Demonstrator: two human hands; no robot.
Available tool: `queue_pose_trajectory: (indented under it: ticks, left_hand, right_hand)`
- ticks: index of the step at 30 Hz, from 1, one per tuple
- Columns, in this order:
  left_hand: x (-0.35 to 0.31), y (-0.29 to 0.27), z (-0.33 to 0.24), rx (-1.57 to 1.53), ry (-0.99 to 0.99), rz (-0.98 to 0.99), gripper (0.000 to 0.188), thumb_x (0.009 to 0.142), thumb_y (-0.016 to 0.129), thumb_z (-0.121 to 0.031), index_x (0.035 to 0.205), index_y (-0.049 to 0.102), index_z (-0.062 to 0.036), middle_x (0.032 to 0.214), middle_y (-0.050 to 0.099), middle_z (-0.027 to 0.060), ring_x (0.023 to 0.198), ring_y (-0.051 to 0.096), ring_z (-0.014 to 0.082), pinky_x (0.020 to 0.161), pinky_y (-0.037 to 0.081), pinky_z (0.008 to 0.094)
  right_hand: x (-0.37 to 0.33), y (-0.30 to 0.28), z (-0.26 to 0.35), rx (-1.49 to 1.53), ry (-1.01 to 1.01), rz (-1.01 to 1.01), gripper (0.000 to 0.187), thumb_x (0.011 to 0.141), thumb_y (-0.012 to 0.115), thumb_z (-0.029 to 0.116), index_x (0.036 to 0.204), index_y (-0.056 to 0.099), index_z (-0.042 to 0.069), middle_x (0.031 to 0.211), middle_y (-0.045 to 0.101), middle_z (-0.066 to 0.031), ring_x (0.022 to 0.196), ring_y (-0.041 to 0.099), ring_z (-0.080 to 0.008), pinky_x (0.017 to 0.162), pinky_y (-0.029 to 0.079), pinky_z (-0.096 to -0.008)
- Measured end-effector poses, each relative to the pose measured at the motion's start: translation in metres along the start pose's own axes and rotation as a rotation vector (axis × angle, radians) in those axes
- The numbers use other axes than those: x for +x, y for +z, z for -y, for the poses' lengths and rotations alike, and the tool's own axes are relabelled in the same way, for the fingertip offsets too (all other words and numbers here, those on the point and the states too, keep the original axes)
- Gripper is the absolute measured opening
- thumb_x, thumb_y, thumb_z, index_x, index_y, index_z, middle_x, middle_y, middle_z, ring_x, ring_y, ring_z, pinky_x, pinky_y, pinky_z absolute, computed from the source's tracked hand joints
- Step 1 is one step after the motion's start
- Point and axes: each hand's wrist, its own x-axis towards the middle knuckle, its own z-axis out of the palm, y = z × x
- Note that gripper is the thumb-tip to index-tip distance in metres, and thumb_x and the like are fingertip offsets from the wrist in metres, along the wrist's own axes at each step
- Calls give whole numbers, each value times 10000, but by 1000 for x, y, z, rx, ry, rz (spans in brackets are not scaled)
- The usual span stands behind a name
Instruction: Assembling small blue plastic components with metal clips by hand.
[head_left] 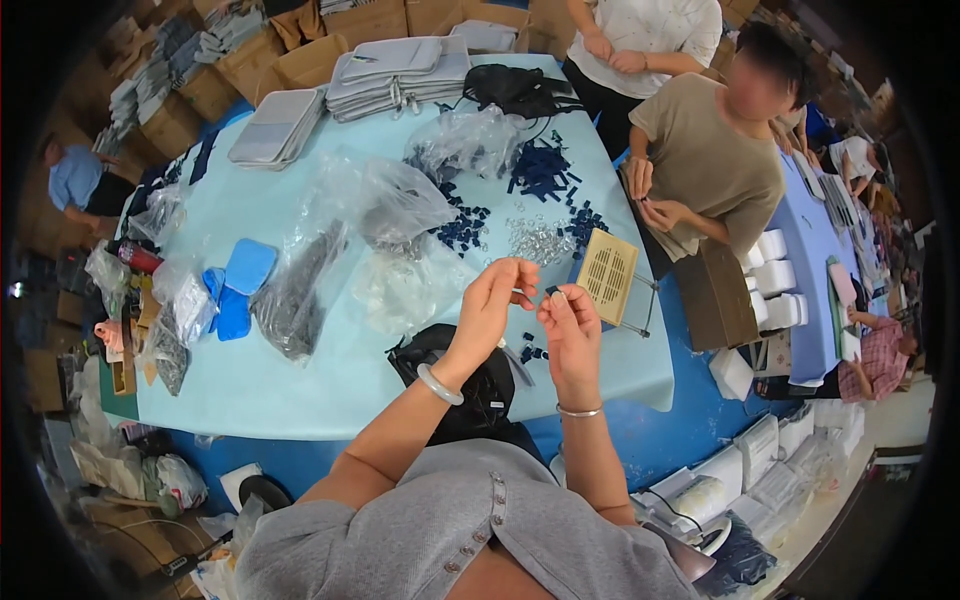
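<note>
Tab of dark blue material [551, 290] pinched above the desk

The right hand [570, 328], a thin silvery bangle at its wrist, has its grip pressed together, thumb and finger pinching the tab. The left hand [497, 292], wearing a thick pale bangle, is just beside it with fingers curled inward; whether its grip holds anything, I cannot tell. Near both hands, on the pale blue-green cloth-covered desk [240, 390], stands a yellowish slotted box [609, 276] with metal rods. Beyond the hands lies a scattered heap of small clear pieces [535, 242], between clusters of dark blue tabs [464, 228]. Translucent plastic bags [385, 190] rest farther left, and stacked grey flat cases [390, 85] sit at the far edge. Across the right side, a co-worker in a brown T-shirt [735, 165] holds both hands close together.
</note>
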Motion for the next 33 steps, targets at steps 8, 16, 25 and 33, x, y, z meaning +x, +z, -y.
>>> queue_pose_trajectory:
  ticks: [8,16,25,33]
  left_hand:
    - [0,-9,-12,403,197,-12,144,902,527,-121,867,556,16,779,559,74,688,537,118,596,447,278]
    - [-14,0,3,521,365,69,144,896,518,-155,892,527,-11,846,530,103,723,565,214,652,457,302]
    - [-20,-20,-7,385,307,-43,105,896,517,-86,907,537,17,823,534,75,714,577,123,615,489,252]
    - [-19,-36,-10,-57,-48,-51,273,964,431,-213,1046,578,2,907,574,29,803,533,99,727,443,243]
  right_hand:
    - [3,22,-4,-241,-87,36,67,881,555,63,915,539,8,835,579,-29,753,542,-90,707,458,-228]
    - [-16,-4,-5,-418,-177,1,52,880,532,52,901,520,5,853,551,-40,771,516,-88,686,454,-224]
    - [-7,27,-10,-353,-114,79,51,879,557,64,866,541,18,795,535,-18,725,489,-74,668,425,-217]
    - [0,24,-10,162,225,61,90,899,533,77,966,539,17,862,583,-64,749,557,-121,711,468,-239]
